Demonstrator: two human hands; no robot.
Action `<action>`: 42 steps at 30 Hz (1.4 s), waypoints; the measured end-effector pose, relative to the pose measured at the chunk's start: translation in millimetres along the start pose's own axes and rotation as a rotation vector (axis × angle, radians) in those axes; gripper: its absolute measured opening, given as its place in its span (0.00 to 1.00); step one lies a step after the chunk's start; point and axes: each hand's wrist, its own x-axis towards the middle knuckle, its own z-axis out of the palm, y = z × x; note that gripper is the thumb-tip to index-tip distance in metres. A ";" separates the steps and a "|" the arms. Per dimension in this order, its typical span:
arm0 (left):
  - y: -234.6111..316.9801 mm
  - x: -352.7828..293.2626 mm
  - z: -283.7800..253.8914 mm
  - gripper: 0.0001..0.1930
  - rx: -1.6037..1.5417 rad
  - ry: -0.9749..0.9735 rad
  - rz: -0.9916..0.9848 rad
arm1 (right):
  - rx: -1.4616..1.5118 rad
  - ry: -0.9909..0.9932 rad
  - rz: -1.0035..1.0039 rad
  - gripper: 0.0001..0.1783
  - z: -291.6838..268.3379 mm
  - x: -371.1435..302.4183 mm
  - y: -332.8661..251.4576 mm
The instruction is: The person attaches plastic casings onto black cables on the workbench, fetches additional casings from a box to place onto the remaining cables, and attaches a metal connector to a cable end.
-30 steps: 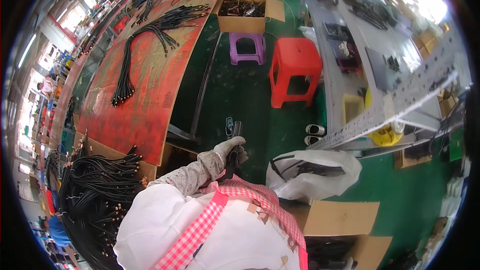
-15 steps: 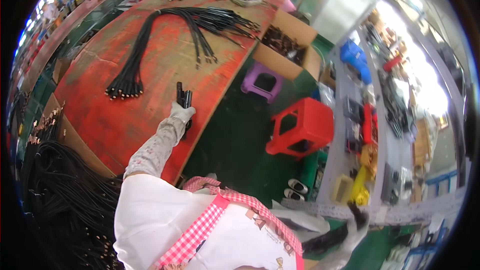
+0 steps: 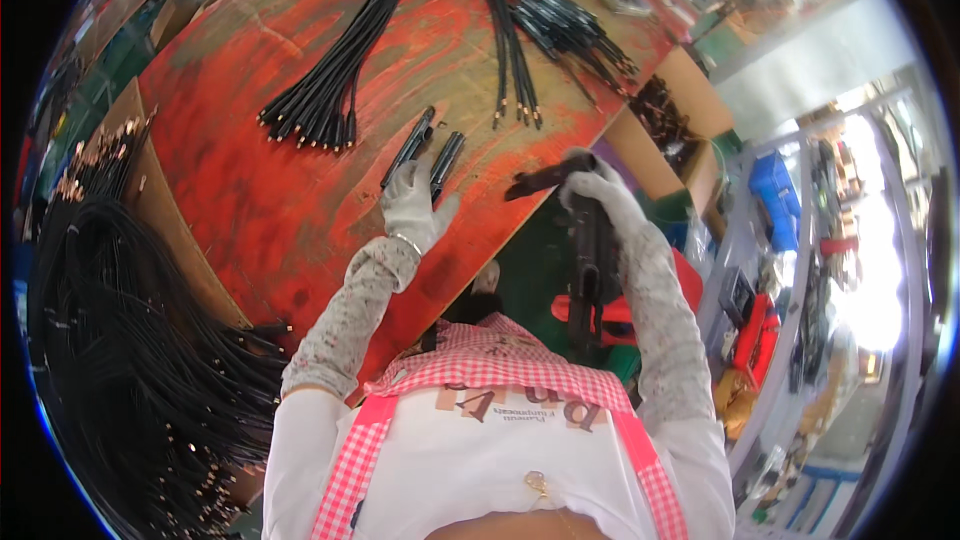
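My left hand point(image 3: 412, 208), in a pale glove, is closed on two short, glossy black rod-shaped pieces point(image 3: 447, 162) over the near edge of the red worn tabletop point(image 3: 240, 230). Their lower ends are hidden by the glove. Off the table's right edge, my gloved right hand point(image 3: 608, 192) grips a dark tool point(image 3: 590, 265). A blunt arm sticks out of it to the left and a long body hangs down; motion smears it, so its kind is unclear. Beyond my left hand lies a tied bundle of black cables point(image 3: 370, 25) with copper-coloured ends.
A large heap of black cables point(image 3: 120, 330) fills the left side, beside a cardboard edge point(image 3: 175, 210). An open carton point(image 3: 645, 155) of dark parts stands past the table's right edge. A red stool point(image 3: 685, 285) sits behind my right arm, and shelves point(image 3: 790, 340) with bins line the right.
My right hand has come up from the lower right, and the dark tool is now in it beside the table. The view has shifted; my left hand stays at the black pieces.
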 end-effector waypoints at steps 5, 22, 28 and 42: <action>24.0 3.1 -10.9 0.42 0.025 -0.144 -0.041 | -0.097 -0.353 0.276 0.23 24.6 120.1 40.6; 30.6 156.4 63.5 0.34 0.308 0.237 -0.618 | -0.444 -0.412 0.107 0.33 35.3 357.9 41.8; 64.8 135.4 93.3 0.38 0.453 0.007 -0.469 | -0.822 -0.196 -0.590 0.32 10.9 358.0 40.5; 91.1 50.1 114.5 0.35 0.308 0.082 -0.460 | -1.127 -0.258 -0.304 0.33 2.2 265.8 52.9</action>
